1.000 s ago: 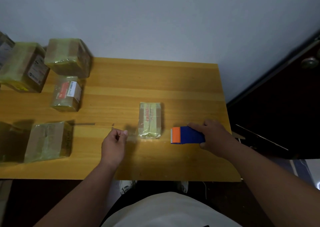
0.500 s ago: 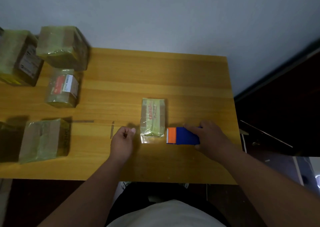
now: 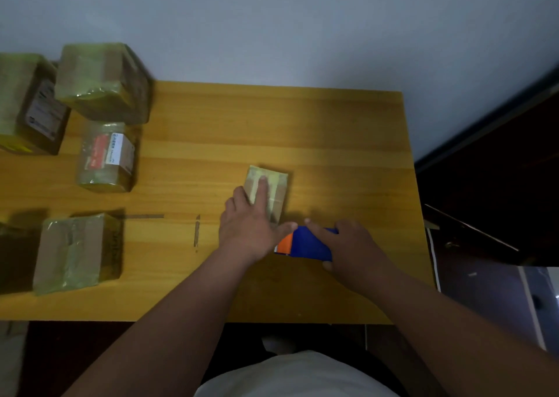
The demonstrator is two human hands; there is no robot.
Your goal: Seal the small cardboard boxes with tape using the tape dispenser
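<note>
- One small oblong cardboard box wrapped in yellowish tape [image 3: 267, 195] lies right of centre on the wooden table [image 3: 302, 130], its long axis running away from the person.
- Flat on its top rests the left hand [image 3: 251, 224], fingers straight and pressing down, the thumb reaching toward the dispenser; it grips nothing.
- Just beside the box's near end sits the blue tape dispenser with an orange nose [image 3: 302, 243], its nose pointing left toward the left hand.
- Curled over the dispenser's body is the right hand [image 3: 348, 245], holding it firmly.
- Judging by this, the box lies just ahead of both hands, the left nearer it; the next pull would likely run along the long axis.
- Farther left stand four larger taped boxes [image 3: 104, 82], well apart from the work.
</note>
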